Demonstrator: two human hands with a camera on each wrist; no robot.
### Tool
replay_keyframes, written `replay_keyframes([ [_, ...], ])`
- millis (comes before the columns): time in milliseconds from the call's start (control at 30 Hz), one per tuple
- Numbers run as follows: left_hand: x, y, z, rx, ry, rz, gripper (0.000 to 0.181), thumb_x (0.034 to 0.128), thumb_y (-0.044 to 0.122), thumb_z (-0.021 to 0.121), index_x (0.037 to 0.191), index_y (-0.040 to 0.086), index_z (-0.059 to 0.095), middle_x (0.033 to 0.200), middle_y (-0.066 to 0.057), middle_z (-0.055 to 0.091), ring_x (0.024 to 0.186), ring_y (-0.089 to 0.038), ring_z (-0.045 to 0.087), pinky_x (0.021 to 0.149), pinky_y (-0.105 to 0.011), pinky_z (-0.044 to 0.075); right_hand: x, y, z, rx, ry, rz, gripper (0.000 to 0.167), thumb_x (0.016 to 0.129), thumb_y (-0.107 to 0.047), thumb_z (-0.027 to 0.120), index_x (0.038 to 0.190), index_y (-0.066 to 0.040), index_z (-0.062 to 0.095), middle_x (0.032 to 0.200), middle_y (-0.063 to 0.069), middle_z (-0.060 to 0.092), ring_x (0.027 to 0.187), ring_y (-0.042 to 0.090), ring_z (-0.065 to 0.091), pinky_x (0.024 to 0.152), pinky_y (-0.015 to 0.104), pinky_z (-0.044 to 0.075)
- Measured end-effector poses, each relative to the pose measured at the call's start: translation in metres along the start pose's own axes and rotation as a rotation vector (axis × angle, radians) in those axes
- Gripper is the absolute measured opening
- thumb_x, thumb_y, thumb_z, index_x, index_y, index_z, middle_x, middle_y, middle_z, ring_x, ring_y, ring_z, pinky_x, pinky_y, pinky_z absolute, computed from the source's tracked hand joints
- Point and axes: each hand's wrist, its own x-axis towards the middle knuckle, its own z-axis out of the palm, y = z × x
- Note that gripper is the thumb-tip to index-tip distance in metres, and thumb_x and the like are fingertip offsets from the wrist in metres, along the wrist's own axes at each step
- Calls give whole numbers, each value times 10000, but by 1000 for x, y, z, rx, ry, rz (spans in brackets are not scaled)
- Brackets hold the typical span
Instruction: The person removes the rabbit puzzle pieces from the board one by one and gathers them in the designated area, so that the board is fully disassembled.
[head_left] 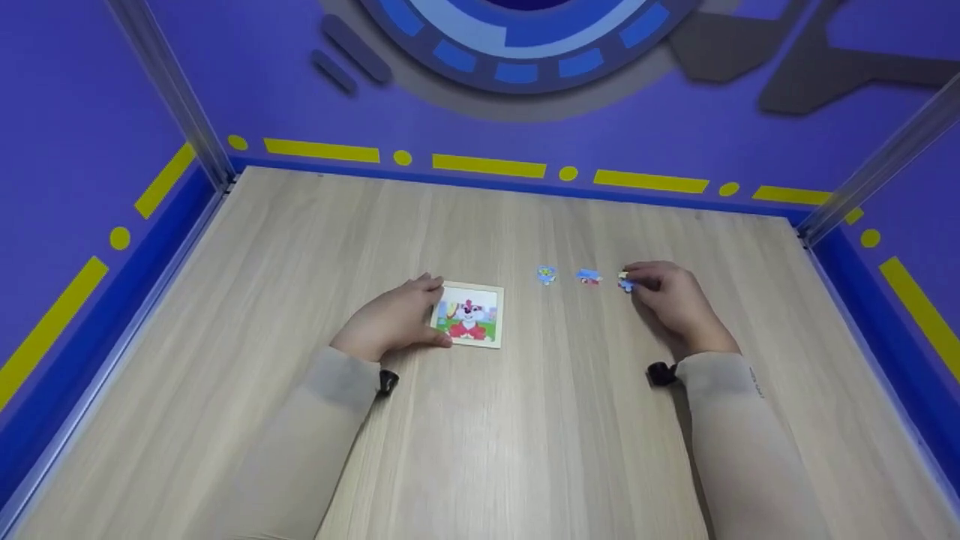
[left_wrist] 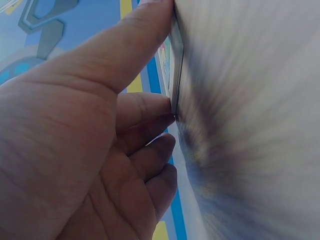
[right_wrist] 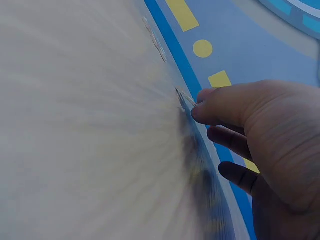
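Grips look OK imo, but slips & knocks are our worry
Closest to us, the L hand is clamped round the left side of the puzzle frame; can't tell if it's fully flush w/ the table. If that hold loosens, the frame could prob skid. Bit further out, the R hand pinches the end piece, well right of the frame; it's tiny, so a weak pinch = drop. The middle piece & far-left piece lie loose b/w, so a low sweep might scatter them.
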Motion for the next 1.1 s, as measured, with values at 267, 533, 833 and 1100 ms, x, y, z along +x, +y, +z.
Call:
replay_keyframes([
  [267,-3,-3,-2,12,-5,8,1001,962,453,913,1728,26,432,1878,-116,311,1784,-348,198,1462,-517,233,1,-3,5,62,39,11,368,1117,-117,670,1458,-4,748,1676,165,609,1609,423,523,1337,619,435],
  [533,-1,-4,2,-5,-8,17,1005,966,444,912,1733,21,419,1877,-123,312,1785,-351,192,1464,-511,229,-1,-27,12,143,86,-23,354,1138,-134,639,1447,9,736,1687,153,578,1608,413,513,1317,641,454],
  [833,0,-2,3,-8,3,18,990,962,435,917,1725,26,438,1874,-116,321,1785,-344,199,1462,-508,238,6,-89,22,205,141,-155,328,1107,-87,685,1422,-31,755,1599,124,653,1519,355,567,1205,560,490],
  [1100,1,-2,1,3,-1,4,1014,964,455,910,1737,28,412,1881,-114,300,1784,-338,202,1462,-514,230,13,-144,36,229,118,-190,332,1106,-98,686,1424,-32,755,1570,140,668,1426,349,634,1138,530,547],
])
